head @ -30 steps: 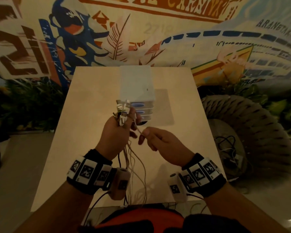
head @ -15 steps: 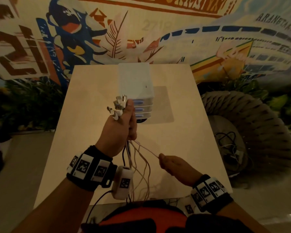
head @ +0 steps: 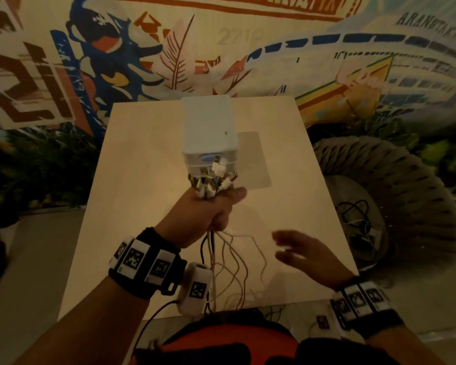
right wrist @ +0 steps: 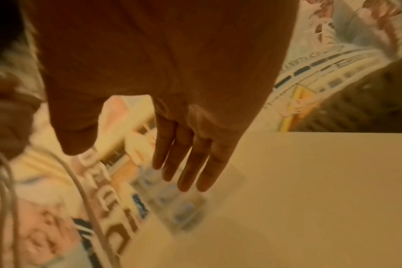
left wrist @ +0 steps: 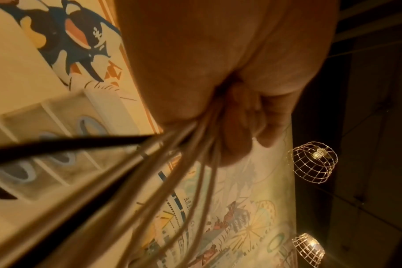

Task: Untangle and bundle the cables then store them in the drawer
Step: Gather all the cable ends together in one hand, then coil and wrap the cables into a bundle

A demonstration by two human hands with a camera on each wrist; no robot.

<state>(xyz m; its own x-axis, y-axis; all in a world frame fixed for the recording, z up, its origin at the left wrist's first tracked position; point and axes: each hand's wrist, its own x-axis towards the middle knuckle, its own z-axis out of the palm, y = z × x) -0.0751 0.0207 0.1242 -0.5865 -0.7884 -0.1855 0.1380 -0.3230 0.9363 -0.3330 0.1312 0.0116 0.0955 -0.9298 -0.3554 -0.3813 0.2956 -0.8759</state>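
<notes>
My left hand (head: 208, 209) grips a bunch of several thin cables (head: 229, 262) in its fist, held up above the table. Their white and metal plugs (head: 211, 180) stick out of the top of the fist, in front of the drawer unit. The strands hang down from the fist to the table's near edge; one is black. In the left wrist view the cables (left wrist: 172, 163) fan out from under the curled fingers (left wrist: 252, 112). My right hand (head: 300, 254) hovers to the right with straight fingers (right wrist: 195, 163), holding nothing. The white drawer unit (head: 208, 127) with blue handles stands at mid-table.
The pale table (head: 287, 193) has a mural wall behind it. A woven round chair (head: 392, 206) sits to the right, with a tangle of dark and white cables (head: 358, 222) on its seat. Plants line the left side.
My right hand let go of the strand it was pulling down and is now open. My left hand moved forward and right with the bunch, toward the drawer unit.
</notes>
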